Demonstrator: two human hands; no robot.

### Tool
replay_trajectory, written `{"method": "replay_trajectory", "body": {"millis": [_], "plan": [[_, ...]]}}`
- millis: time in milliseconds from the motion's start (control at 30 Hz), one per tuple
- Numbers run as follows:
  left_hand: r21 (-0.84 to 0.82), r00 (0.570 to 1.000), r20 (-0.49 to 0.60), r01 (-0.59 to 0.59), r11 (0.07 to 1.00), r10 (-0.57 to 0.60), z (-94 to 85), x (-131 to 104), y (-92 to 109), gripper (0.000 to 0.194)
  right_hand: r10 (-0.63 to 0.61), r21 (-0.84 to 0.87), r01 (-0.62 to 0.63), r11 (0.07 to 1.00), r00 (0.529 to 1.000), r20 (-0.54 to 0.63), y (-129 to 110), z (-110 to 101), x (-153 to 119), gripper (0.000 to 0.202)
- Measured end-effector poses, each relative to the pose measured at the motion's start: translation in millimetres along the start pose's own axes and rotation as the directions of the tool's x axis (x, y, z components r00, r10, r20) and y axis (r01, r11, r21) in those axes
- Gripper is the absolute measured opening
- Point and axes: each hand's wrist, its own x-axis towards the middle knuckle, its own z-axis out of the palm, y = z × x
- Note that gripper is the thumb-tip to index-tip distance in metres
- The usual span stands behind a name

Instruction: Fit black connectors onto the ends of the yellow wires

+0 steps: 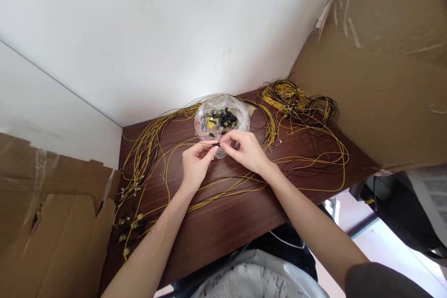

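My left hand and my right hand meet at the middle of the brown table. Between their pinched fingertips is a small black piece, joined to thin wires on the left. Just behind the fingers stands a clear plastic bag holding small black and yellow parts. Yellow and black wires fan out to the left, and others run beneath both forearms. Several wire ends with yellow and black parts lie beside my left forearm.
A tangled wire bundle lies at the back right. Cardboard stands at the left and right, with a white wall behind. Below the front edge is a plastic-lined bin.
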Motion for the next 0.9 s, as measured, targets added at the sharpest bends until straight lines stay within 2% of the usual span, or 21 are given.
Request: {"method": "replay_trajectory", "body": {"millis": [667, 800, 900], "plan": [[-0.002, 1.000, 0.022, 0.013, 1.000, -0.013, -1.1, 0.0, -4.9, 0.020, 0.009, -0.007, -0.009, 1.000, 1.000, 0.002, -2.1, -0.1, -0.1, 0.006], [-0.010, 1.000, 0.013, -0.014, 1.000, 0.014, -0.8, 0.6, -2.4, 0.019, -0.017, 0.020, 0.017, 1.000, 1.000, 0.014, -2.9, 0.0, -0.5, 0.021], [-0.009, 1.000, 0.014, -0.016, 1.000, 0.016, -0.9, 0.8, -0.5, 0.020, -0.016, 0.018, 0.016, 1.000, 1.000, 0.005, -2.9, 1.8, -1.0, 0.020]]}}
